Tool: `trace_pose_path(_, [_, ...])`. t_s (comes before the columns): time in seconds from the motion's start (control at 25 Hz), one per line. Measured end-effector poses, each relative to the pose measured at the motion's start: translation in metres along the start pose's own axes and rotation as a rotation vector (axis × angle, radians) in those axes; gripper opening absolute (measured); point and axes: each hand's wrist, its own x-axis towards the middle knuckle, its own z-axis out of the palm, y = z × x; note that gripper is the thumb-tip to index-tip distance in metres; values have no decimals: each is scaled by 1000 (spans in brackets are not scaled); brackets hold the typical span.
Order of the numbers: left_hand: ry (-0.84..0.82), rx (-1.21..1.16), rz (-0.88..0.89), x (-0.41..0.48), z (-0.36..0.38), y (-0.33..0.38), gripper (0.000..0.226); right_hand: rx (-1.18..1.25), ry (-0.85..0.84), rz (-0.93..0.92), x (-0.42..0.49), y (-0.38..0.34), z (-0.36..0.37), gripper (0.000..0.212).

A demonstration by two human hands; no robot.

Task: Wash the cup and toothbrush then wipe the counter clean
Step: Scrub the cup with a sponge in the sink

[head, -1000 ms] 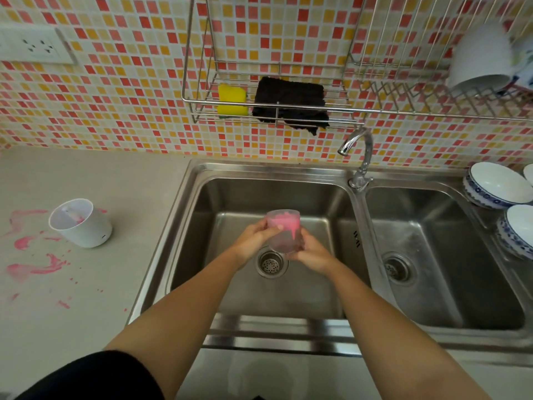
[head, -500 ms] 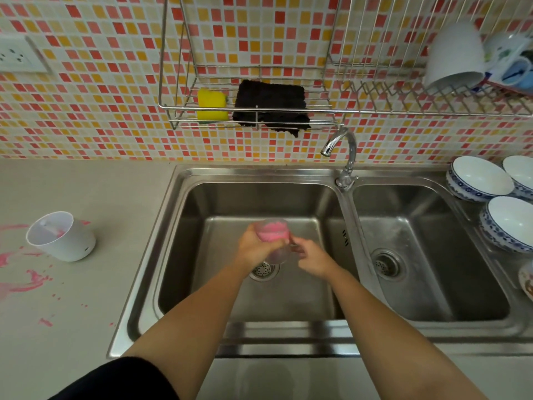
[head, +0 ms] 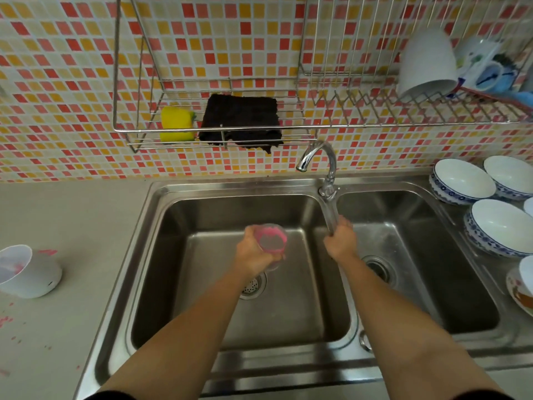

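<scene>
L hand point(head: 253, 252) grips clear cup point(head: 271, 241), pink-smeared inside, held over left basin point(head: 202, 215) above drain. R hand point(head: 340, 241) curled round tap lever point(head: 331, 215) at divider betw. basins. On worktop point(head: 72, 226), far left: white cup point(head: 28, 272) tipped over, pink smears point(head: 47, 252) beside it.

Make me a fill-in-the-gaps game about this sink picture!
1. The left hand holds a cup smeared with ____ stains.
2. The right hand grips the lever of the tap, and the cup is over the ____ basin.
3. Beside the black cloth in the rack sits a ____ sponge.
Missing words: pink; left; yellow.
</scene>
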Motion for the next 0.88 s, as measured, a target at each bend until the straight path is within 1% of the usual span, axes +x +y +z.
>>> trace_pose_path(0.08, [-8, 39, 37, 6, 2, 18, 88, -3, 21, 20, 21, -8, -16, 80])
trace_pose_path(0.16, [-14, 64, 82, 13, 4, 40, 81, 18, -3, 17, 40, -16, -26, 87])
trace_pose_path(0.24, [-34, 60, 98, 20, 5, 59, 79, 40, -77, -11, 57, -21, -31, 88])
trace_pose_path(0.32, [-54, 60, 106, 27, 6, 75, 81, 57, -161, -57, 66, -25, -33, 86])
trace_pose_path(0.44, [-63, 60, 119, 34, 8, 86, 84, 60, -231, -109, 67, -26, -32, 82])
trace_pose_path(0.56, [-66, 24, 96, 36, 6, 89, 81, -45, -334, -249, 66, -24, -26, 90])
trace_pose_path(0.64, [-72, -1, 87, 38, 7, 89, 79, -150, -389, -316, 66, -21, -24, 91])
trace_pose_path(0.72, [-74, 4, 89, 40, 10, 89, 80, -183, -381, -339, 68, -18, -24, 89])
trace_pose_path(0.88, [-101, -4, 66, 43, 15, 87, 83, -151, -301, -370, 70, -17, -28, 86])
